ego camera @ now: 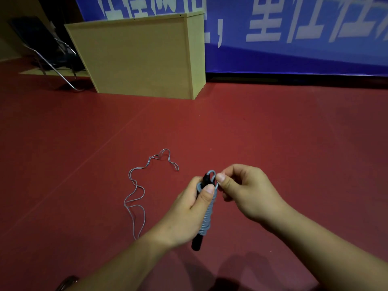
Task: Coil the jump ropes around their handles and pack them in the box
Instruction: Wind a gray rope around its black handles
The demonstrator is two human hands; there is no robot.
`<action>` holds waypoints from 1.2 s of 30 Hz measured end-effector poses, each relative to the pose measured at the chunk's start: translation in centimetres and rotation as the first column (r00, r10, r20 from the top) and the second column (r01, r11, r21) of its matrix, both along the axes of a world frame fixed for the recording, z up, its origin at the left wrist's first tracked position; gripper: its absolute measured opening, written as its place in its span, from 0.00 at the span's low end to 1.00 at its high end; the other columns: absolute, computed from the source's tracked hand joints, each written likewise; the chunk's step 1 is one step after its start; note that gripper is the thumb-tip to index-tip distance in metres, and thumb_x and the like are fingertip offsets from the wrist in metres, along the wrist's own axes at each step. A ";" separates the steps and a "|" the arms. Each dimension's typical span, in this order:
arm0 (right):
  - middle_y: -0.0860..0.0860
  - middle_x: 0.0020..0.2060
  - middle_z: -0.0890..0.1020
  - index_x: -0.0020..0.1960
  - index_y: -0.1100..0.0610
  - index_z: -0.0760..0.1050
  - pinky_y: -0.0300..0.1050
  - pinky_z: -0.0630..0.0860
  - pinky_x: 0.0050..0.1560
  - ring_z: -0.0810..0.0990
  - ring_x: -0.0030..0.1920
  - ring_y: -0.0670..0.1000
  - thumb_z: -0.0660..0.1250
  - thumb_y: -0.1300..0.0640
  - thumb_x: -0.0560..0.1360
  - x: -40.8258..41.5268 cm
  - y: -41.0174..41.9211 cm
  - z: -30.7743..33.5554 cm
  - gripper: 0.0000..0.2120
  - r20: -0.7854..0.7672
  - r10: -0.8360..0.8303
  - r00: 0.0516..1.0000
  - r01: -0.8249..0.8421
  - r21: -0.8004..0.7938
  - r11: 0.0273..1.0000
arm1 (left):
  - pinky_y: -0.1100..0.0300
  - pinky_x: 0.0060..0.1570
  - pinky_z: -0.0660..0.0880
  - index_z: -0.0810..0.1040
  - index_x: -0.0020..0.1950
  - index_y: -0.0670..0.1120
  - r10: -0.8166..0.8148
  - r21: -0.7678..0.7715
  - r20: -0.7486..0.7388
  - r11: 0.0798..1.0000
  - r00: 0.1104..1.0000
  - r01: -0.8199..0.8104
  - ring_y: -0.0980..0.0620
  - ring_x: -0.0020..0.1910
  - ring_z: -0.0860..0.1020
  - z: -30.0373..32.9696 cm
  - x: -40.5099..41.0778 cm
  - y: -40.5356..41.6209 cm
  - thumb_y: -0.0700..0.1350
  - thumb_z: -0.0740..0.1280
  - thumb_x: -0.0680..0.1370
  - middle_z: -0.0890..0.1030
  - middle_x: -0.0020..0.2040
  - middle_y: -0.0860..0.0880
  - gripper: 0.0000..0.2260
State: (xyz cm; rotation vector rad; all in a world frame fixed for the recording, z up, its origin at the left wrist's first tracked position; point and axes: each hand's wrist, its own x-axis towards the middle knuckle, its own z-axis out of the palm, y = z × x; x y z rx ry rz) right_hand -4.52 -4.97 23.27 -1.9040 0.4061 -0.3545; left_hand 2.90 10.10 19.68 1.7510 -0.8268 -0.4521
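Left hand (190, 208) is wrapped around the black handles (197, 243) of the jump rope, thumb pressed on top of the grey coils (207, 217), so most of the handles are buried under palm and cord; only the bottom end and a bit of the top poke out. Right hand (245, 192) pinches a small loop of the grey cord (212, 174) at the top end. The fingers curl under, so the grip underneath is hidden. The loose rest of the rope (136, 198) squiggles over the red floor (273, 133) to the left. Can't tell where it joins the bundle. A wooden cabinet (136, 57) stands further back, a blue banner (294, 38) behind it, cut off up top.
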 end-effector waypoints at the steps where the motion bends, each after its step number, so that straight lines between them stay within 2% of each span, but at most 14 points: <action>1: 0.50 0.27 0.80 0.38 0.53 0.76 0.45 0.74 0.36 0.77 0.29 0.48 0.68 0.53 0.77 -0.1 0.0 0.0 0.10 0.008 -0.007 1.000 0.008 -0.113 0.994 | 0.45 0.47 0.75 0.73 0.51 0.59 -0.002 0.002 0.007 1.000 1.000 0.002 0.55 0.40 0.75 0.0 0.0 0.0 0.67 0.57 0.75 0.77 0.41 0.57 0.15; 3: 0.49 0.29 0.80 0.39 0.52 0.75 0.43 0.73 0.37 0.77 0.31 0.48 0.67 0.51 0.76 -0.2 -0.1 0.0 0.09 0.035 -0.021 0.999 0.031 -0.287 0.957 | 0.46 0.46 0.75 0.73 0.50 0.61 -0.011 0.012 0.019 1.000 1.000 0.011 0.57 0.40 0.75 0.0 0.2 -0.1 0.68 0.58 0.74 0.77 0.40 0.58 0.13; 6: 0.47 0.29 0.80 0.39 0.52 0.76 0.41 0.71 0.35 0.76 0.31 0.46 0.68 0.50 0.75 -0.3 -0.1 0.2 0.08 0.066 -0.021 0.998 0.041 -0.321 0.946 | 0.54 0.44 0.73 0.73 0.50 0.62 -0.014 0.028 0.046 1.000 0.999 0.013 0.59 0.38 0.73 0.3 0.5 0.0 0.67 0.60 0.73 0.76 0.39 0.61 0.13; 8: 0.48 0.29 0.81 0.38 0.52 0.77 0.42 0.72 0.35 0.78 0.31 0.48 0.69 0.49 0.75 -0.4 -0.2 0.3 0.10 0.056 -0.014 0.998 0.028 -0.267 0.963 | 0.58 0.42 0.72 0.73 0.49 0.62 0.002 0.039 0.073 0.999 0.997 -0.005 0.60 0.37 0.73 0.4 0.7 0.2 0.65 0.61 0.73 0.76 0.37 0.62 0.11; 12: 0.51 0.29 0.82 0.35 0.60 0.77 0.42 0.75 0.36 0.79 0.28 0.48 0.64 0.50 0.79 -0.6 0.2 0.9 0.17 0.023 0.093 0.995 -0.093 -0.022 0.995 | 0.53 0.41 0.74 0.73 0.46 0.62 0.074 0.070 0.145 0.994 0.987 -0.085 0.54 0.36 0.75 0.7 0.7 0.5 0.58 0.62 0.75 0.77 0.35 0.57 0.03; 14: 0.53 0.29 0.81 0.36 0.63 0.76 0.44 0.75 0.36 0.78 0.29 0.49 0.62 0.53 0.80 -0.6 0.3 0.9 0.18 0.047 0.131 0.990 -0.136 0.144 0.980 | 0.51 0.39 0.75 0.75 0.44 0.62 0.091 0.056 0.124 0.994 0.988 -0.098 0.51 0.35 0.77 1.0 0.6 0.4 0.57 0.62 0.75 0.77 0.34 0.55 0.03; 16: 0.54 0.30 0.80 0.37 0.63 0.77 0.44 0.75 0.36 0.76 0.30 0.50 0.63 0.55 0.80 -0.4 0.3 0.7 0.16 0.091 0.109 0.990 -0.127 0.238 0.963 | 0.51 0.36 0.75 0.75 0.43 0.57 0.085 0.016 0.055 0.996 0.995 -0.086 0.52 0.32 0.77 1.2 0.5 0.4 0.55 0.63 0.75 0.77 0.34 0.52 0.04; 19: 0.50 0.34 0.79 0.46 0.58 0.79 0.44 0.76 0.35 0.75 0.31 0.49 0.65 0.62 0.78 0.0 0.3 0.4 0.05 0.165 0.067 0.984 -0.110 0.272 0.956 | 0.55 0.32 0.73 0.74 0.44 0.46 0.078 -0.063 -0.070 0.995 0.994 -0.083 0.51 0.30 0.76 1.2 0.7 0.2 0.54 0.65 0.75 0.76 0.33 0.49 0.11; 21: 0.47 0.34 0.79 0.50 0.52 0.80 0.43 0.76 0.35 0.74 0.32 0.48 0.65 0.65 0.78 0.1 0.1 0.3 0.09 0.170 0.115 0.979 -0.154 0.241 0.958 | 0.56 0.31 0.73 0.73 0.46 0.41 0.065 -0.097 -0.122 0.992 0.990 -0.078 0.51 0.30 0.75 1.2 0.9 0.2 0.57 0.67 0.74 0.76 0.33 0.50 0.18; 23: 0.47 0.38 0.81 0.51 0.50 0.81 0.42 0.76 0.36 0.75 0.34 0.47 0.66 0.65 0.78 0.1 -0.1 0.2 0.11 0.146 0.181 0.973 -0.207 0.190 0.960 | 0.57 0.31 0.72 0.73 0.46 0.40 0.050 -0.099 -0.121 0.993 0.991 -0.062 0.51 0.29 0.75 1.1 1.0 0.4 0.60 0.67 0.72 0.76 0.33 0.51 0.22; 26: 0.47 0.41 0.80 0.52 0.49 0.81 0.43 0.76 0.37 0.74 0.36 0.48 0.68 0.64 0.76 0.1 -0.2 0.1 0.11 0.130 0.206 0.970 -0.227 0.176 0.958 | 0.54 0.32 0.72 0.72 0.43 0.44 0.054 -0.072 -0.090 0.996 0.994 -0.061 0.50 0.29 0.75 0.8 1.3 0.7 0.64 0.67 0.71 0.76 0.33 0.50 0.22; 29: 0.48 0.41 0.78 0.51 0.54 0.78 0.41 0.75 0.36 0.72 0.36 0.49 0.68 0.64 0.76 0.3 -0.1 0.0 0.07 0.093 0.205 0.974 -0.223 0.256 0.941 | 0.51 0.33 0.72 0.72 0.42 0.43 0.092 -0.052 -0.090 0.994 0.992 -0.097 0.49 0.29 0.75 0.5 1.8 0.7 0.67 0.67 0.69 0.76 0.32 0.49 0.26; 32: 0.50 0.36 0.78 0.48 0.58 0.75 0.42 0.76 0.37 0.76 0.36 0.48 0.68 0.64 0.76 0.6 0.2 -0.3 0.03 0.049 0.241 0.969 -0.241 0.382 0.892 | 0.52 0.32 0.72 0.72 0.43 0.39 0.127 -0.032 -0.054 0.991 0.990 -0.129 0.50 0.28 0.75 0.6 1.7 1.2 0.68 0.67 0.69 0.76 0.31 0.48 0.30; 36: 0.54 0.31 0.77 0.43 0.59 0.75 0.40 0.74 0.34 0.75 0.30 0.46 0.68 0.65 0.76 1.9 1.2 -0.3 0.04 0.049 0.240 0.969 -0.228 0.535 0.814 | 0.49 0.32 0.73 0.73 0.43 0.41 0.194 0.061 0.012 0.979 0.981 -0.194 0.51 0.29 0.76 0.9 2.0 2.7 0.70 0.66 0.68 0.77 0.31 0.48 0.30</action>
